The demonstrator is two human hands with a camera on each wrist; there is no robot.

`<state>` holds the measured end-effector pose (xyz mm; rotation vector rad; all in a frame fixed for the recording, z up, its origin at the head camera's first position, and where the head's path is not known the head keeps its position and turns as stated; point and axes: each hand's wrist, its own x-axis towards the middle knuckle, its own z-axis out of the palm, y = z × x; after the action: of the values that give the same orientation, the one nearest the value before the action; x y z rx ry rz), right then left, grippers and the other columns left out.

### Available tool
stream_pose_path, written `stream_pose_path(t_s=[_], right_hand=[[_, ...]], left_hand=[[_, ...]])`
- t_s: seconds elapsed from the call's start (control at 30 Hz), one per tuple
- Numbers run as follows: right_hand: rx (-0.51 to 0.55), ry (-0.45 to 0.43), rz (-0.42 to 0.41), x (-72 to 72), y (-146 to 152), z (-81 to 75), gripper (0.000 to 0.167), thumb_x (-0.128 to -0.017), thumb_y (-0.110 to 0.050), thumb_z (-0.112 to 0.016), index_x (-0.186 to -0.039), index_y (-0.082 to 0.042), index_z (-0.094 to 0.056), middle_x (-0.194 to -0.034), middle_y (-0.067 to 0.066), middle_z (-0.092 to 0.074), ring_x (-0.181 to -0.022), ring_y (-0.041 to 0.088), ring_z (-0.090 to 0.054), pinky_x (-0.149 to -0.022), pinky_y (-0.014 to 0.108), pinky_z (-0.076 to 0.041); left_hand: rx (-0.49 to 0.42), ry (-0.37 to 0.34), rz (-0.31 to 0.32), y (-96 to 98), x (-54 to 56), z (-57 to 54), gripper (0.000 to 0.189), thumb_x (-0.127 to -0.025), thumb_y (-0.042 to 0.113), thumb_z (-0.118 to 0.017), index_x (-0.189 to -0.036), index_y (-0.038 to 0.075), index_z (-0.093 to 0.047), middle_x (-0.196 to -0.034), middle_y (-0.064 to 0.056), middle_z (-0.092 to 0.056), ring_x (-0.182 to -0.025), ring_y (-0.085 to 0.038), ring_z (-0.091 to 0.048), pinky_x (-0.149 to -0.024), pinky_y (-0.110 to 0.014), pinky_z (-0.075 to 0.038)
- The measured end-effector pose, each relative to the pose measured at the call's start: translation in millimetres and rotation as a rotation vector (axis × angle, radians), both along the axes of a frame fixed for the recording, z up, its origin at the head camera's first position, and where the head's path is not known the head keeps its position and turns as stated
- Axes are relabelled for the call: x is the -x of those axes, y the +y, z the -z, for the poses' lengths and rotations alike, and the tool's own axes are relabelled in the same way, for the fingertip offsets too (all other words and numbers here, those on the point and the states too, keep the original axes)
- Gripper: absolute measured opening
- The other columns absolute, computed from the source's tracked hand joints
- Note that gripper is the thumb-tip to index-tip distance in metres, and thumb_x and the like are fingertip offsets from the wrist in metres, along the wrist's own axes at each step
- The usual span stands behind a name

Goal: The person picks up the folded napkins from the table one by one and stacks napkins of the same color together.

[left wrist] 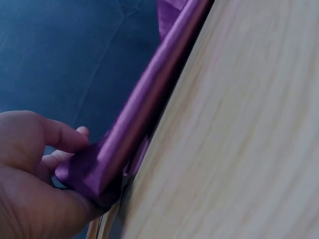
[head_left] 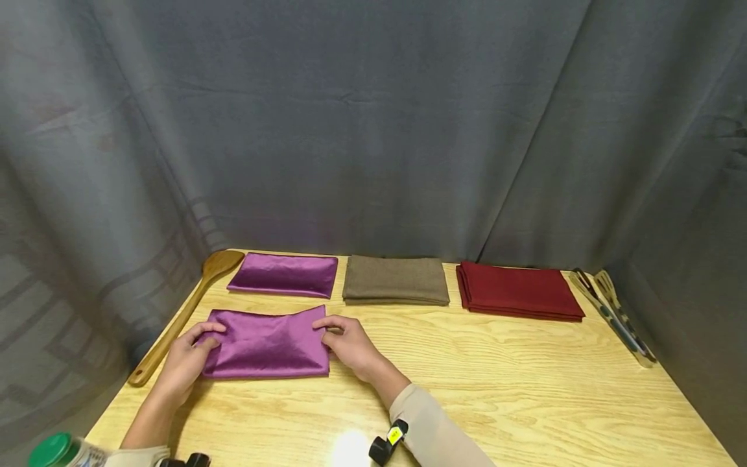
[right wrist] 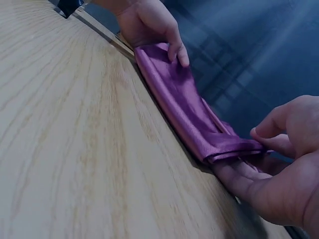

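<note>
A folded purple satin cloth (head_left: 265, 344) lies low over the front left of the table, with a hand at each short end. My left hand (head_left: 189, 353) pinches its left end between thumb and fingers; the left wrist view shows the cloth's corner (left wrist: 94, 169) bunched in that grip. At the other end my right hand (head_left: 347, 340) holds the edge. In the right wrist view, some fingers of the right hand (right wrist: 284, 169) reach beneath the folded layers while the thumb side stays above. A second folded purple cloth (head_left: 283, 275) sits just behind.
Along the back edge lie a folded brown cloth (head_left: 397, 280) and a folded dark red cloth (head_left: 519, 290). A wooden spoon (head_left: 187, 314) borders the left side, metal tongs (head_left: 615, 318) the right. A green-capped container (head_left: 55, 449) shows at bottom left. Grey curtains (head_left: 373, 130) surround the table.
</note>
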<state>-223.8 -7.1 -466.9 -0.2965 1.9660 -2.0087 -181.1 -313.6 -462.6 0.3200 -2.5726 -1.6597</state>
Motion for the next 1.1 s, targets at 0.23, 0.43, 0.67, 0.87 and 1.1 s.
stream_pose_path(t_s=[0.23,0.43,0.67,0.87,1.1], right_hand=[[-0.031,0.065,-0.014,1.0,3,7.4,0.032,-0.087,0.011,-0.056,-0.115,0.008,-0.072,-0.105,0.021,-0.069,-0.08,0.007,-0.056,-0.069,0.017,-0.048],[-0.001,0.049,0.0,3.6,6,8.2,0.033,-0.09,0.013,-0.053,-0.116,0.008,-0.072,-0.099,0.016,-0.068,-0.079,0.01,-0.062,-0.066,0.021,-0.056],[0.028,0.01,0.04,9.4,10,5.1,0.032,-0.092,0.011,-0.055,-0.117,0.004,-0.073,-0.108,0.018,-0.07,-0.08,0.012,-0.068,-0.069,0.024,-0.061],[0.027,0.057,0.072,10.7,12,-0.9,0.034,-0.09,0.009,-0.058,-0.118,0.001,-0.074,-0.117,0.017,-0.067,-0.083,0.011,-0.066,-0.071,0.023,-0.059],[0.036,0.062,0.097,19.8,14,-14.9,0.034,-0.091,0.007,-0.058,-0.121,-0.001,-0.073,-0.111,0.01,-0.064,-0.081,0.009,-0.064,-0.074,0.025,-0.058]], left_hand=[[0.0,0.023,-0.043,-1.2,-0.8,2.8,0.024,-0.104,0.009,-0.054,-0.125,0.0,-0.061,-0.104,0.012,-0.055,-0.084,-0.002,-0.052,-0.07,-0.023,-0.048],[0.065,0.016,-0.08,-2.1,2.8,0.9,0.034,-0.104,0.009,-0.055,-0.135,-0.004,-0.062,-0.122,-0.008,-0.058,-0.087,0.003,-0.052,-0.072,-0.019,-0.049],[0.065,0.008,-0.107,-2.4,5.7,-2.3,0.038,-0.104,0.01,-0.056,-0.139,-0.004,-0.06,-0.139,-0.023,-0.055,-0.082,0.005,-0.056,-0.068,-0.019,-0.051],[0.024,0.044,-0.163,0.2,4.1,-8.1,0.037,-0.103,0.012,-0.059,-0.138,0.0,-0.064,-0.139,-0.015,-0.056,-0.084,0.01,-0.057,-0.07,-0.016,-0.053],[-0.018,0.095,-0.122,-0.6,22.1,-33.3,0.038,-0.104,0.015,-0.058,-0.141,0.004,-0.063,-0.135,0.003,-0.057,-0.089,0.009,-0.054,-0.073,-0.013,-0.051]])
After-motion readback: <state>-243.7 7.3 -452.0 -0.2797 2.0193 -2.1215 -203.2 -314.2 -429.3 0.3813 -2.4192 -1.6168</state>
